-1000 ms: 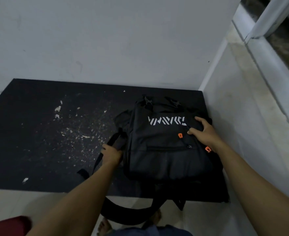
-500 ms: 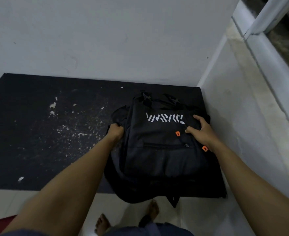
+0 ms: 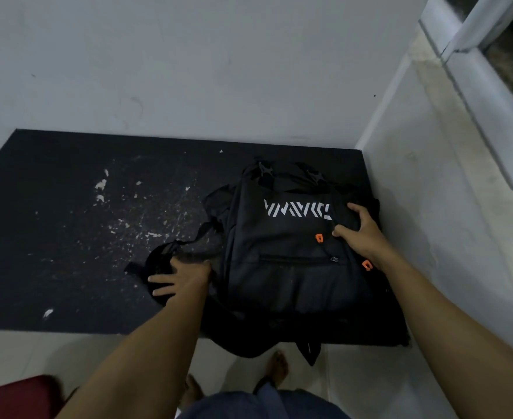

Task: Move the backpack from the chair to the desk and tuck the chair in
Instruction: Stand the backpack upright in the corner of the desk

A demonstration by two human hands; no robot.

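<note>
The left hand (image 3: 179, 278) is lying open, fingers spread and palm down, pressing on a black shoulder strap (image 3: 161, 255) that is spreading out across the desk (image 3: 52, 237) to the left of the backpack (image 3: 294, 267). The right hand (image 3: 361, 234) is resting on the upper right part of the backpack front, fingers curled and thumb pressing near an orange zipper pull (image 3: 319, 238); whether it is pinching fabric or only pressing down cannot be determined.

The backpack is lying flat, front face up, on the right end of the dark desk, close to the corner where the two white walls (image 3: 219, 71) are meeting. White lettering (image 3: 297, 208) is showing across its upper front, reading upside down from this viewpoint. A closed horizontal front pocket zipper (image 3: 297, 259) is running below the lettering. A second orange pull (image 3: 367, 264) is showing beside the right wrist. The contents of the backpack are not visible.

The lower edge of the backpack and a strap end (image 3: 309, 352) are hanging over the front edge of the desk. The desk surface is showing pale scuffs (image 3: 134, 225). A dark red object (image 3: 16, 397) is being cut off at the lower left corner and cannot be identified. Bare feet (image 3: 276, 365) are showing on the pale floor below the desk edge.
</note>
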